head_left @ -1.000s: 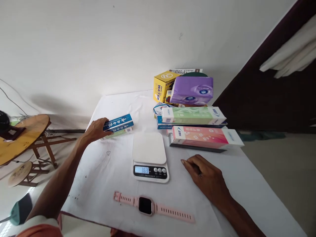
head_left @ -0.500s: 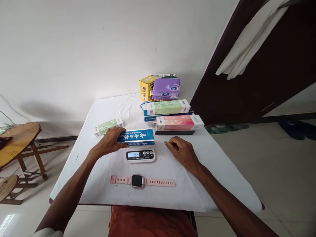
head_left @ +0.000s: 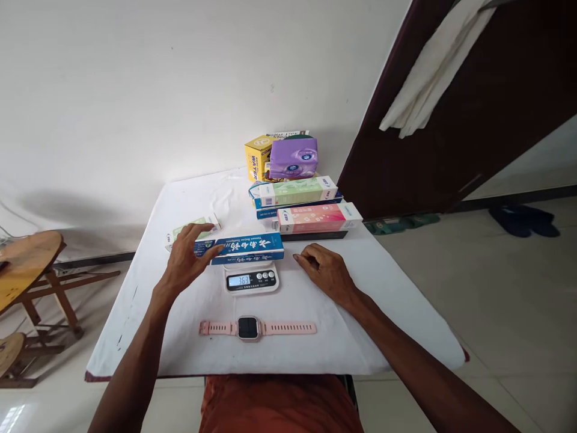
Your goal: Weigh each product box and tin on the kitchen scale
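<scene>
A long blue toothpaste box point(head_left: 247, 246) lies crosswise on a white digital scale point(head_left: 252, 280) whose lit display shows the digits 363. At the box's left end, my left hand point(head_left: 188, 252) has its fingers and thumb spread, not wrapped round it; whether a fingertip still touches is unclear. Behind that hand is a green-and-white box point(head_left: 195, 224), partly hidden. My right hand point(head_left: 325, 270) rests on the tablecloth right of the scale, fingers curled in, with nothing visible in it. A pink-strapped smartwatch point(head_left: 247, 328) lies flat in front of the scale.
Towards the back right stand a pink-and-white box point(head_left: 315, 218) on a dark box point(head_left: 311, 236), a green box point(head_left: 297, 191) on blue ones, a purple tissue pack point(head_left: 294, 157) and a yellow box point(head_left: 258, 159). A wooden table point(head_left: 36, 264) stands left.
My left hand has let go of the toothpaste box, spreading its fingers and shifting left. The box stays on the scale. My right hand has hardly moved; the whole view has shifted slightly.
</scene>
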A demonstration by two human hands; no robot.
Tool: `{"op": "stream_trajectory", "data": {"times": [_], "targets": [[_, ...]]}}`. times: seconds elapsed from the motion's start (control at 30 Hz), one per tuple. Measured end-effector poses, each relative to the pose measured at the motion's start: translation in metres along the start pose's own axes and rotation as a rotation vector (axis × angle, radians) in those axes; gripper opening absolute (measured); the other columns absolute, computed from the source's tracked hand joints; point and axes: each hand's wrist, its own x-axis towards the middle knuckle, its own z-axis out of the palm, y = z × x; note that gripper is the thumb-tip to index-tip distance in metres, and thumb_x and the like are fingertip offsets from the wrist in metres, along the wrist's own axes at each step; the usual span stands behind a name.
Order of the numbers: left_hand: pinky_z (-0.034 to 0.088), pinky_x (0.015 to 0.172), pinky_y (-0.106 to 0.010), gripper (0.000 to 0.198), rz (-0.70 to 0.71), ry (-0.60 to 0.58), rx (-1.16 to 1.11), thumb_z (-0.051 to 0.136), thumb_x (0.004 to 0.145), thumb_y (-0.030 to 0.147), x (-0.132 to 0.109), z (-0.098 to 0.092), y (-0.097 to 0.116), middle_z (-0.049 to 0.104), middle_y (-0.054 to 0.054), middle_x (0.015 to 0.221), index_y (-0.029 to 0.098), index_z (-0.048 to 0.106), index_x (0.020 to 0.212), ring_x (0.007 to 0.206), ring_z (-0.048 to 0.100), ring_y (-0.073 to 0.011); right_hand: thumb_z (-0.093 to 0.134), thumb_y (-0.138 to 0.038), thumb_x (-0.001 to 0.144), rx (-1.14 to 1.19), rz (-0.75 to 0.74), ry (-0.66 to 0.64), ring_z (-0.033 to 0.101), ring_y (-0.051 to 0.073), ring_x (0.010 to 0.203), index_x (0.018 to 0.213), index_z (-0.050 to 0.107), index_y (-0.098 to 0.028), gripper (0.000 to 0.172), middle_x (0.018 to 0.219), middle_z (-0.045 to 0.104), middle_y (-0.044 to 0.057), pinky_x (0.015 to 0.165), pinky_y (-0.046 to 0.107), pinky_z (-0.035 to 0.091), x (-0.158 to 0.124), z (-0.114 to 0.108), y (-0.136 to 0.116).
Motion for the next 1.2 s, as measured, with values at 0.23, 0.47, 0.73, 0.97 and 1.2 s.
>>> {"op": "stream_trajectory", "data": {"times": [0.23, 0.47, 0.73, 0.97, 1.2], "targets": [[0.041, 0.113, -0.053, 0.058, 0.084, -0.296, 0.132, 0.073, 0.090, 0.046, 0.010, 0.025, 0.009, 0.062, -0.012, 0.139, 0.028, 0.055, 0.141, 0.133, 0.054, -0.0344, 0.055, -0.034, 0.098, -0.031, -0.006, 0.003, 0.049, 0.014, 0.059, 0.070, 0.045, -0.024, 0.031, 0.068, 0.056, 0.000, 0.060, 0.029, 0.039, -0.002, 0.003, 0.004], [0.050, 0.098, -0.045, 0.045, 0.086, -0.404, 0.075, 0.074, 0.088, 0.044, 0.026, 0.023, 0.008, 0.067, -0.008, 0.122, 0.025, 0.060, 0.127, 0.112, 0.064, -0.0296, 0.054, -0.033, 0.099, 0.008, -0.008, 0.052, 0.049, 0.014, 0.059, 0.070, 0.048, -0.024, 0.032, 0.069, 0.057, 0.000, 0.059, 0.029, 0.039, 0.002, 0.000, 0.002], [0.050, 0.095, -0.044, 0.050, 0.261, -0.325, 0.143, 0.072, 0.090, 0.049, 0.084, 0.043, 0.089, 0.066, -0.011, 0.123, 0.024, 0.058, 0.131, 0.113, 0.062, -0.0304, 0.056, -0.032, 0.102, -0.027, 0.086, 0.573, 0.045, 0.013, 0.058, 0.071, 0.046, -0.024, 0.034, 0.065, 0.052, -0.002, 0.058, 0.029, 0.037, 0.011, -0.042, -0.014], [0.044, 0.100, -0.045, 0.043, 0.366, -0.283, 0.358, 0.068, 0.094, 0.043, 0.133, 0.103, 0.140, 0.062, -0.013, 0.127, 0.018, 0.059, 0.128, 0.121, 0.056, -0.0312, 0.061, -0.014, 0.098, -0.145, -0.250, 0.626, 0.039, 0.010, 0.053, 0.072, 0.042, -0.024, 0.034, 0.062, 0.043, -0.005, 0.054, 0.027, 0.034, 0.007, -0.041, -0.021], [0.041, 0.100, -0.046, 0.053, 0.399, -0.143, 0.298, 0.067, 0.093, 0.053, 0.129, 0.116, 0.132, 0.058, -0.016, 0.134, 0.018, 0.058, 0.131, 0.122, 0.053, -0.0327, 0.062, -0.011, 0.096, -0.164, -0.434, 0.373, 0.038, 0.010, 0.052, 0.067, 0.043, -0.024, 0.038, 0.058, 0.042, -0.006, 0.053, 0.028, 0.031, -0.002, -0.020, -0.028]]}}
